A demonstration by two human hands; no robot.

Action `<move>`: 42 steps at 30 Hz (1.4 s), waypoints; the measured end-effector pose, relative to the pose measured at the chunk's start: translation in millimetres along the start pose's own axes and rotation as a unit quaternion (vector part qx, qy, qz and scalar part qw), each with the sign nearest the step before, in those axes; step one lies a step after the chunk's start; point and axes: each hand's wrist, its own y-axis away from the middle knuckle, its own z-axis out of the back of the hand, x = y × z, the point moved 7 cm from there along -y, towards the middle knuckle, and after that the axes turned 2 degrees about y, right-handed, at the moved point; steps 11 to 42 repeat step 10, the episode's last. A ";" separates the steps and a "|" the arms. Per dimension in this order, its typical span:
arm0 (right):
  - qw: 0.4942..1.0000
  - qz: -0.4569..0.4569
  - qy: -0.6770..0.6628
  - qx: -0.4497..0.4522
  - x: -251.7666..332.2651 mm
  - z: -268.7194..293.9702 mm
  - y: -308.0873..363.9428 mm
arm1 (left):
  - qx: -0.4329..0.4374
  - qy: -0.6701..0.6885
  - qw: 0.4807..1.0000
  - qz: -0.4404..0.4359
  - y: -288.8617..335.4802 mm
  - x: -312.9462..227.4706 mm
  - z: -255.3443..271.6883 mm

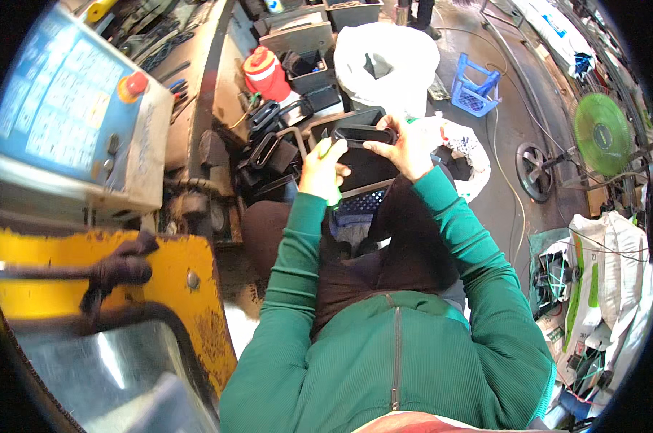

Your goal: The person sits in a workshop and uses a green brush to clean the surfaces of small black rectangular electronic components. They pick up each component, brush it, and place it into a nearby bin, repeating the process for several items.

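My right hand point(411, 149) is closed on one end of a black oval plastic part point(362, 134), long and loop-shaped. Against its other end is my left hand point(319, 170), fingers wrapped round a knife with a bright green handle point(334, 198); a short blade tip seems to stick up above the fingers. Beneath both hands stands a dark open bin point(367, 167). More black plastic parts point(267, 151), some loop-shaped, lie heaped left of the bin.
Beyond the bin stand a large white sack point(386, 61) and a red-and-white jug point(266, 72). A blue stool point(475, 85) and a green fan point(601, 134) are to the right. A yellow machine point(189, 310) and blue control panel point(67, 101) flank my left side.
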 end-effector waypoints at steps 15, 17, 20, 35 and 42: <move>0.990 0.093 -0.103 -0.009 88.7 24.1 54.9 | 0.017 0.038 0.993 -0.114 33.3 -19.4 0.3; 0.990 0.093 -0.103 -0.009 88.7 24.1 54.9 | 0.017 0.038 0.993 -0.114 33.3 -19.4 0.3; 0.990 0.093 -0.103 -0.009 88.7 24.1 54.9 | 0.017 0.038 0.993 -0.114 33.3 -19.4 0.3; 0.990 0.093 -0.103 -0.009 88.7 24.1 54.9 | 0.017 0.038 0.993 -0.114 33.3 -19.4 0.3; 0.990 0.093 -0.103 -0.009 88.7 24.1 54.9 | 0.017 0.038 0.993 -0.114 33.3 -19.4 0.3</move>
